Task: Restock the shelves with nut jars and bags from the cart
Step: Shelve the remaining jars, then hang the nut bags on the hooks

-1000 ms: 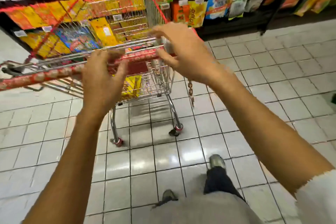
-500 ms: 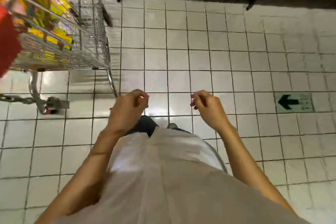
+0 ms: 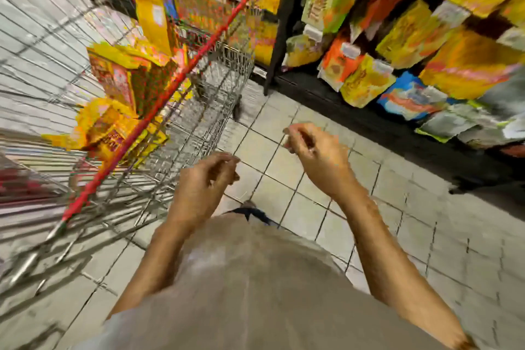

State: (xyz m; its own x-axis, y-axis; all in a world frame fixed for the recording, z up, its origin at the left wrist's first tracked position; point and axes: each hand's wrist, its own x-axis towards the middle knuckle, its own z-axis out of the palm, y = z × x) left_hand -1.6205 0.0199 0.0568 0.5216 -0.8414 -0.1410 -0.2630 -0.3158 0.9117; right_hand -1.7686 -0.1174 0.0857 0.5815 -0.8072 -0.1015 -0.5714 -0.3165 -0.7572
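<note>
The picture is blurred by motion. A wire shopping cart (image 3: 204, 122) with a red rim fills the left side. Inside it lie yellow and orange snack bags (image 3: 113, 79), with more of them lower down (image 3: 102, 131). My left hand (image 3: 204, 182) hangs just right of the cart's side wall, fingers loosely curled, holding nothing. My right hand (image 3: 315, 156) floats over the floor tiles between cart and shelf, also loosely curled and apparently empty. Neither hand touches the cart.
A dark shelf unit (image 3: 355, 119) runs along the right, packed with hanging yellow, orange and blue bags (image 3: 366, 85) and white price tags. A black upright post (image 3: 279, 37) stands beside the cart's far end. Pale floor tiles (image 3: 412, 236) lie underfoot.
A second ago both hands were on the cart handle; they let go. The view swung down to the floor and now faces the cart's side and the shelf. The hands stay loosely curled.
</note>
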